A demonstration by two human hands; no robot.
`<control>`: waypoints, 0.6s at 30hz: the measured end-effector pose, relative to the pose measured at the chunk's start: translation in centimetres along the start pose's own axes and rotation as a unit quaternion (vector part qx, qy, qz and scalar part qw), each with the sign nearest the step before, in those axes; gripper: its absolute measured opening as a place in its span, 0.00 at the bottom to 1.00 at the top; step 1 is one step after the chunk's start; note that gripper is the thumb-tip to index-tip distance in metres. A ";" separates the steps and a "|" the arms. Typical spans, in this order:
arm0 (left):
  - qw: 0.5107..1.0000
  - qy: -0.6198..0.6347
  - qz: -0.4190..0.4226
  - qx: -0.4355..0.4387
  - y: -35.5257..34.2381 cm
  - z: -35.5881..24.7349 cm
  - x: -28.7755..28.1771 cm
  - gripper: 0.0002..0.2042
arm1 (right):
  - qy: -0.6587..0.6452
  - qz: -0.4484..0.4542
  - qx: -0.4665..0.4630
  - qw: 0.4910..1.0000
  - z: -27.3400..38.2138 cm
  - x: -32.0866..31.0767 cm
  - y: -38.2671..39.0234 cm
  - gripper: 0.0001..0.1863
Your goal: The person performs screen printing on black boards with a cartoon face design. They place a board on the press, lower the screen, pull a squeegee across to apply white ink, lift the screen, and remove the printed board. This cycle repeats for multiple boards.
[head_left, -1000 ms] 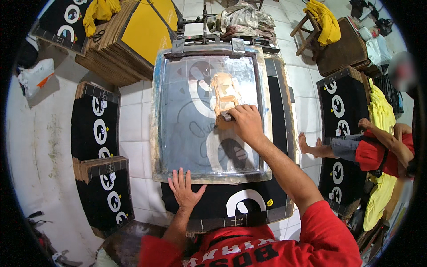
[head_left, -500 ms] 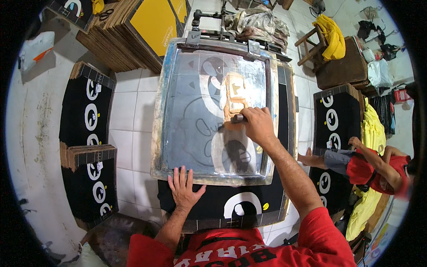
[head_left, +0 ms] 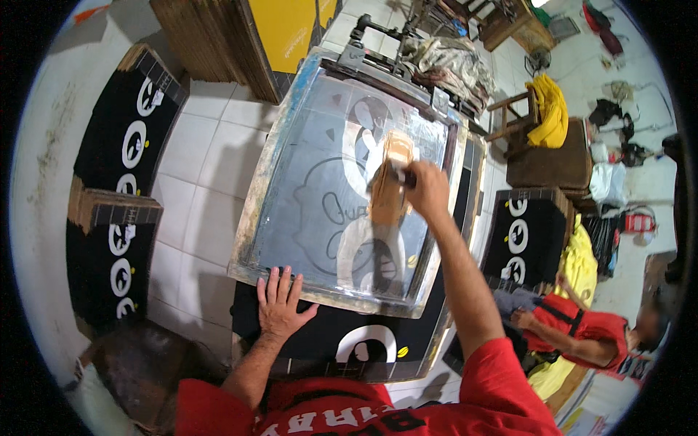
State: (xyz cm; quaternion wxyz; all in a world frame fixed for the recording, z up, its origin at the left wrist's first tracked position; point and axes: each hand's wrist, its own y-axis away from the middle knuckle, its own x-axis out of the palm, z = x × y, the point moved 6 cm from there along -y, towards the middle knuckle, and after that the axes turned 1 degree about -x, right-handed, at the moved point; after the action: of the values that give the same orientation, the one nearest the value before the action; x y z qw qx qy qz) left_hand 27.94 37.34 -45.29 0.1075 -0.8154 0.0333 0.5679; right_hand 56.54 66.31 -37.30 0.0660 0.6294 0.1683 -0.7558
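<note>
Screen [head_left: 320,196], a mesh panel in a worn, paint-stained frame carrying a pale cartoon stencil, is lying tilted over a black printed sheet [head_left: 349,341] on the white tiled bench [head_left: 203,174]. Nearest, the left hand [head_left: 280,309] is pressing flat, fingers spread wide, on the frame's near edge. Farther in, the right hand [head_left: 425,190] is gripping a squeegee [head_left: 389,190] smeared with tan ink against the mesh. Beyond, rags [head_left: 451,62] are lying bunched behind the clamp.
</note>
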 end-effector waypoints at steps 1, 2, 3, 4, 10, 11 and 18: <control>1.000 0.004 0.002 -0.007 0.0 0.1 0.0 0.42 | -0.002 0.048 0.024 0.999 0.0 0.5 0.8 0.11; 1.000 -0.002 0.008 -0.008 0.0 0.1 0.1 0.42 | -0.012 0.016 0.011 1.000 -0.1 0.1 0.6 0.11; 1.000 0.002 -0.004 -0.002 0.0 0.0 0.0 0.43 | -0.017 0.024 0.021 0.999 -0.6 0.1 0.1 0.11; 1.000 0.005 0.000 0.002 0.0 0.0 0.0 0.44 | -0.030 0.022 0.031 0.999 -1.3 0.1 -0.7 0.11; 1.000 0.010 -0.001 0.007 0.1 0.0 0.0 0.45 | 0.026 -0.074 0.022 0.997 -3.6 0.8 -7.6 0.11; 1.000 0.008 -0.003 0.008 0.1 0.0 -0.1 0.45 | 0.022 -0.059 0.024 0.998 -3.3 1.2 -6.7 0.10; 1.000 0.019 0.005 0.002 0.0 0.0 -0.2 0.45 | -0.020 -0.003 -0.002 1.000 1.5 -0.6 3.4 0.10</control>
State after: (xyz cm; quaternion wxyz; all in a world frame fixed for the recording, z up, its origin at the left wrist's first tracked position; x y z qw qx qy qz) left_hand 27.89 37.38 -45.15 0.1058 -0.8254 0.0404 0.5531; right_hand 56.28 62.57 -37.08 0.0682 0.6133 0.1704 -0.7683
